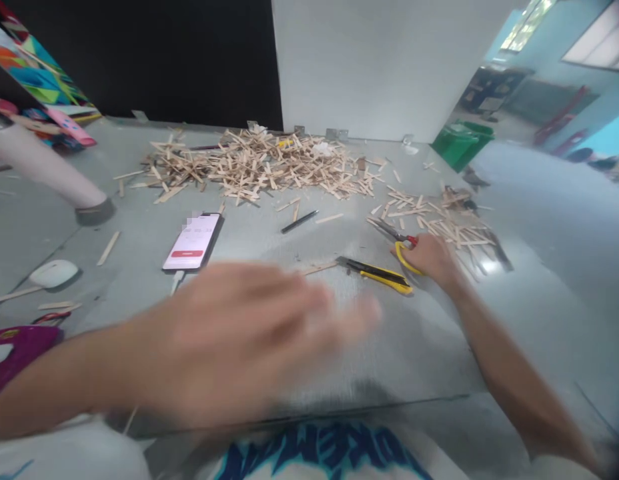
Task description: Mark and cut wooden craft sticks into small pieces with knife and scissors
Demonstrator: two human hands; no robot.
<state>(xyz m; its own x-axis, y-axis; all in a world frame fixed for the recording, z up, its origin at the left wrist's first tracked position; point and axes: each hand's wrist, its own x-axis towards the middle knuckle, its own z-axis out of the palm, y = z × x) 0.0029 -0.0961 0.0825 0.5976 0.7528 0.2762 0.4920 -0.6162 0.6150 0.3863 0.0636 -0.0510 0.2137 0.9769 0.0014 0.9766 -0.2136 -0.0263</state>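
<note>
My left hand [249,333] is raised close to the camera over the grey table and smeared by motion. Its fingers look stretched out, and nothing shows in them. At the right, my right hand [432,257] is closed on the yellow-handled scissors [409,259], whose blades point up and left just above the tabletop. A yellow and black utility knife [377,272] lies between my hands. Its tip is by a thin wooden stick [319,268]. Beyond it rests a dark pen [299,221]. Small cut sticks [454,230] are scattered past the scissors.
A big heap of cut wooden sticks [259,167] lies along the white and black panel [369,67]. A plugged-in phone [193,243], a white mouse [53,273], a pale tumbler [54,167] and a purple object [24,350] are at left. A green bin [459,143] stands beyond the table.
</note>
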